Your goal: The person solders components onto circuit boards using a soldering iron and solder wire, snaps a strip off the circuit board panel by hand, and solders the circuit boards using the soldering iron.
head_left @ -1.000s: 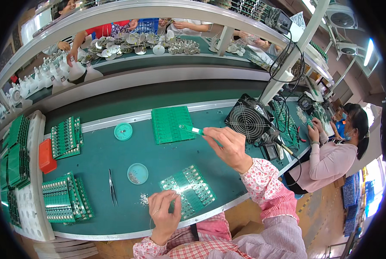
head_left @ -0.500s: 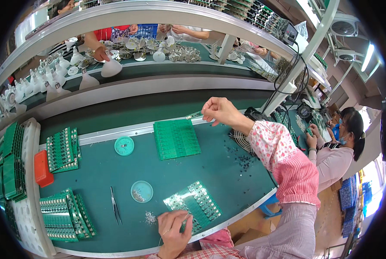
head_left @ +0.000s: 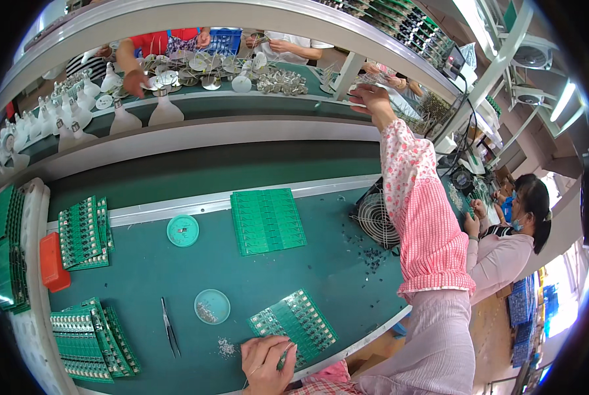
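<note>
My right hand [head_left: 371, 100] reaches far forward over the raised far bench, its fingers stretched out and apart. A small green piece [head_left: 317, 105], blurred, shows just left of its fingertips, apart from them. My left hand [head_left: 268, 363] rests at the near edge of the table, fingers curled and pressed together; what they hold, if anything, is hidden. It lies against the lower left corner of a green circuit board panel [head_left: 294, 322] populated with rows of small components. Beyond that panel lies a stack of bare green circuit board panels [head_left: 268, 222].
Tweezers [head_left: 170, 327] lie left of a teal dish [head_left: 212, 307] of tiny parts; another teal dish [head_left: 183, 231] is farther off. Board stacks [head_left: 84, 339] and a red box [head_left: 55, 262] stand left. A fan [head_left: 377, 219] sits right. White lamp housings [head_left: 124, 120] line the far bench.
My right hand has moved forward from the table to above the far bench and let go of the small green circuit board. My left hand has stayed by the panel.
</note>
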`<act>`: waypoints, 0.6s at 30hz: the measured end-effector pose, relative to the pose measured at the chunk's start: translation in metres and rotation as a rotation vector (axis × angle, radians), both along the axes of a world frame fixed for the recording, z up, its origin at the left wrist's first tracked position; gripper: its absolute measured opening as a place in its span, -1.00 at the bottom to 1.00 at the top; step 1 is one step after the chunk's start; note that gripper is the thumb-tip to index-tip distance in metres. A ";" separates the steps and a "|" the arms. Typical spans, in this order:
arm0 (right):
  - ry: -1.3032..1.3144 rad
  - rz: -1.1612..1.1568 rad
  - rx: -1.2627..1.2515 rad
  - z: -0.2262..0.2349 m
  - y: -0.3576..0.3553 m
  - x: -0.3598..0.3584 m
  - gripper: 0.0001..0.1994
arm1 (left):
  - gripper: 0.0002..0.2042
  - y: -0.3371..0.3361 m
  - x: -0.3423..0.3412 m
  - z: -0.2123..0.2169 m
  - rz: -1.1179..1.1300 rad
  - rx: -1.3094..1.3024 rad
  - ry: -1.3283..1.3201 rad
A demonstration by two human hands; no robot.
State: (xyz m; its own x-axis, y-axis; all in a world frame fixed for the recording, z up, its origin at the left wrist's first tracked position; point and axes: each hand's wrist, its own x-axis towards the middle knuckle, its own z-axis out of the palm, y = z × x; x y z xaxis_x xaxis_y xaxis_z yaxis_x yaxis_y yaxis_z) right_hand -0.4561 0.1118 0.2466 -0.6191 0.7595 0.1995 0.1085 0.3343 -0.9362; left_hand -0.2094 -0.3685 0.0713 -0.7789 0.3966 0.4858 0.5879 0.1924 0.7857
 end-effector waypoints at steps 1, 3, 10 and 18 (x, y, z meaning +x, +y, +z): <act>-0.045 0.039 0.047 0.003 -0.003 0.009 -0.66 | -0.88 0.000 0.002 -0.002 -0.002 -0.003 0.003; -0.080 0.082 0.091 0.009 -0.010 0.026 -0.74 | -0.86 -0.001 0.004 -0.007 0.004 -0.018 0.011; -0.234 0.118 0.350 0.041 -0.035 0.115 -0.74 | -0.93 -0.002 0.002 -0.016 -0.075 -0.051 0.114; -0.240 0.456 0.330 -0.009 -0.168 0.220 -0.64 | -0.68 -0.015 0.016 -0.002 -0.022 0.136 -0.190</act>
State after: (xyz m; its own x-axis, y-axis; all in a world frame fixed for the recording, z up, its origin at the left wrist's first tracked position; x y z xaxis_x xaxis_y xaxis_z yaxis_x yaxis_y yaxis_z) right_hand -0.2361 -0.0559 0.2373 -0.9240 0.3295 0.1940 0.0815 0.6653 -0.7421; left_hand -0.1930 -0.3834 0.0690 -0.8532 0.3557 0.3815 0.4302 0.0663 0.9003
